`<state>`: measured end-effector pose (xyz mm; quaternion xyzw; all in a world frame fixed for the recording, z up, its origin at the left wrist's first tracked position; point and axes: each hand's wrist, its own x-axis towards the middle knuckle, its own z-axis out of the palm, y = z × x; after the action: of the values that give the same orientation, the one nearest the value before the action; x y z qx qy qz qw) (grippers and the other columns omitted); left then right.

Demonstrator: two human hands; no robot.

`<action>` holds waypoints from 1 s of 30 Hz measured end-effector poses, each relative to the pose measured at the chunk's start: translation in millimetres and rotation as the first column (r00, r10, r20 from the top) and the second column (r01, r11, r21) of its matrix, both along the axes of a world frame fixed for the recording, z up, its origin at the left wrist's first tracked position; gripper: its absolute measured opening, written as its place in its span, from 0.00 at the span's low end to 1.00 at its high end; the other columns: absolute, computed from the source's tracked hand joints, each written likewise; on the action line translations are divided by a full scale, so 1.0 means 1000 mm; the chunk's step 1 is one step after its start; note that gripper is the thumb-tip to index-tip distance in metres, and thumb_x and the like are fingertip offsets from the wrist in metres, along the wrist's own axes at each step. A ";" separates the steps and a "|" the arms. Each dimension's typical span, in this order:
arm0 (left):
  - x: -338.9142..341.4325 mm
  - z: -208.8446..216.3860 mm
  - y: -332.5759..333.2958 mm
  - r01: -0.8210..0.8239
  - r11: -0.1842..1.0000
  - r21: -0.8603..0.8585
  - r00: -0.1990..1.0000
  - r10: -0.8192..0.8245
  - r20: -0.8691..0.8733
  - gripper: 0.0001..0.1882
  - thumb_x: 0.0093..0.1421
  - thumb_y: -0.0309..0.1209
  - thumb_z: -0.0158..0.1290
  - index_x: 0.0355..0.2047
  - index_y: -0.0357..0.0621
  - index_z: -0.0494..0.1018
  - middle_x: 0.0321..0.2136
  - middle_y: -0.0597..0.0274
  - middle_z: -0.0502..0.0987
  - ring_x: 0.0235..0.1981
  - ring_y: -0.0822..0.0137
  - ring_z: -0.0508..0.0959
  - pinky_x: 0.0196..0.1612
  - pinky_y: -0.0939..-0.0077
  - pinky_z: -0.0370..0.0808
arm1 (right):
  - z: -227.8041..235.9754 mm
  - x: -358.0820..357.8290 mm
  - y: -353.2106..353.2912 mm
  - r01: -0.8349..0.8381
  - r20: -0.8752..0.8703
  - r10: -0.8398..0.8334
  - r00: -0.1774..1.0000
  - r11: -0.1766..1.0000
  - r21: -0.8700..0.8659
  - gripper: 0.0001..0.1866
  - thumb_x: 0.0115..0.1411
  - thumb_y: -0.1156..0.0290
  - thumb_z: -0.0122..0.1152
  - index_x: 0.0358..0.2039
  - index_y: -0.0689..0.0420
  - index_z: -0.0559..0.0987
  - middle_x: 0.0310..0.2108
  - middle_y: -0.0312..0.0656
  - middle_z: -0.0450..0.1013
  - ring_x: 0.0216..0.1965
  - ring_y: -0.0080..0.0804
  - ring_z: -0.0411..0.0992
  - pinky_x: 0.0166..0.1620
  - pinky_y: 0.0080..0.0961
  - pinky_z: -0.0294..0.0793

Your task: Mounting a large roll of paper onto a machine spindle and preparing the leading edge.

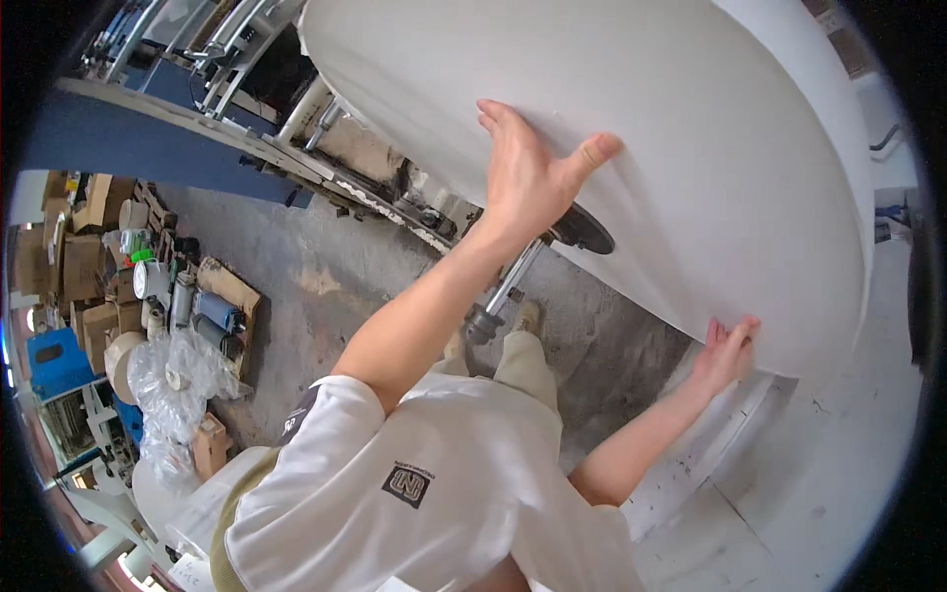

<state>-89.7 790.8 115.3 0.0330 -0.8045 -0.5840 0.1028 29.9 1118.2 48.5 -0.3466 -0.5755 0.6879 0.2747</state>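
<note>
A broad, smooth white sheet (710, 187) curves across the upper right like the face of a large roll; I cannot tell its material. My left hand (533, 173) lies on it near its left side, fingers stretched and thumb spread wide. Lower right, my right hand (728, 353) touches the sheet close to its bottom edge with fingers extended. Both hands are open and hold nothing. Below my left wrist, a dark disc (589, 230) and a metal shaft (515, 276) with a grey end jut from under the sheet.
A machine frame (375, 202) with metal rails and a blue panel (168, 138) runs along the upper left. Cardboard boxes (84, 261), clear plastic wrap (178, 395), rolls and a blue bin (59, 363) crowd the left. A pale surface (779, 474) fills the lower right.
</note>
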 end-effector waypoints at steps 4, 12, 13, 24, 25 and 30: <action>0.000 0.002 -0.005 -0.040 0.991 0.127 0.997 0.031 0.069 0.68 0.49 0.61 0.60 0.58 0.08 0.32 0.59 0.20 0.51 0.66 0.40 0.50 0.67 0.61 0.47 | 0.019 0.008 -0.007 -0.040 0.023 0.037 0.999 0.990 0.133 0.32 0.57 0.49 0.63 0.53 0.59 0.67 0.53 0.39 0.64 0.53 0.29 0.61 0.58 0.41 0.60; -0.014 -0.001 -0.035 -0.167 0.949 0.266 0.985 0.174 -0.002 0.56 0.50 0.59 0.61 0.53 0.12 0.51 0.47 0.37 0.71 0.52 0.53 0.71 0.58 0.68 0.65 | 0.051 0.002 -0.033 -0.067 0.046 0.058 0.997 0.976 0.206 0.39 0.55 0.49 0.66 0.54 0.65 0.63 0.56 0.46 0.63 0.57 0.33 0.60 0.59 0.44 0.58; -0.016 -0.007 -0.036 -0.173 0.948 0.265 0.984 0.177 0.008 0.56 0.50 0.59 0.61 0.53 0.12 0.51 0.47 0.37 0.71 0.52 0.53 0.71 0.58 0.68 0.65 | 0.051 -0.002 -0.036 -0.061 0.063 0.047 0.997 0.973 0.224 0.39 0.55 0.49 0.67 0.53 0.68 0.62 0.54 0.48 0.63 0.56 0.34 0.61 0.59 0.42 0.59; -0.025 -0.007 -0.043 -0.064 0.990 0.129 0.992 0.050 0.113 0.74 0.44 0.67 0.59 0.56 0.05 0.31 0.58 0.19 0.53 0.64 0.42 0.56 0.64 0.64 0.56 | 0.029 -0.028 -0.036 0.094 -0.018 -0.097 0.995 0.882 0.462 0.40 0.54 0.55 0.70 0.48 0.79 0.61 0.47 0.55 0.70 0.47 0.37 0.71 0.51 0.29 0.71; -0.031 -0.016 -0.046 -0.029 0.987 0.156 0.996 0.015 0.093 0.75 0.44 0.67 0.58 0.56 0.04 0.30 0.59 0.19 0.51 0.64 0.42 0.56 0.64 0.65 0.56 | 0.034 -0.034 -0.045 0.132 -0.028 -0.136 0.990 0.868 0.479 0.39 0.54 0.57 0.69 0.48 0.79 0.62 0.50 0.56 0.69 0.51 0.38 0.70 0.54 0.30 0.70; -0.027 -0.014 -0.054 -0.065 0.984 0.163 0.986 0.039 0.160 0.73 0.46 0.67 0.57 0.58 0.09 0.28 0.60 0.21 0.50 0.63 0.43 0.59 0.63 0.65 0.59 | 0.048 -0.029 -0.056 0.072 -0.002 -0.079 0.997 0.907 0.416 0.33 0.57 0.57 0.67 0.47 0.75 0.66 0.53 0.54 0.68 0.57 0.37 0.66 0.61 0.31 0.63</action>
<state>-116.4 736.7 101.4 0.1083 -0.7568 -0.6426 0.0515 0.8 1061.8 96.8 -0.3073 -0.6968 0.5360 0.3643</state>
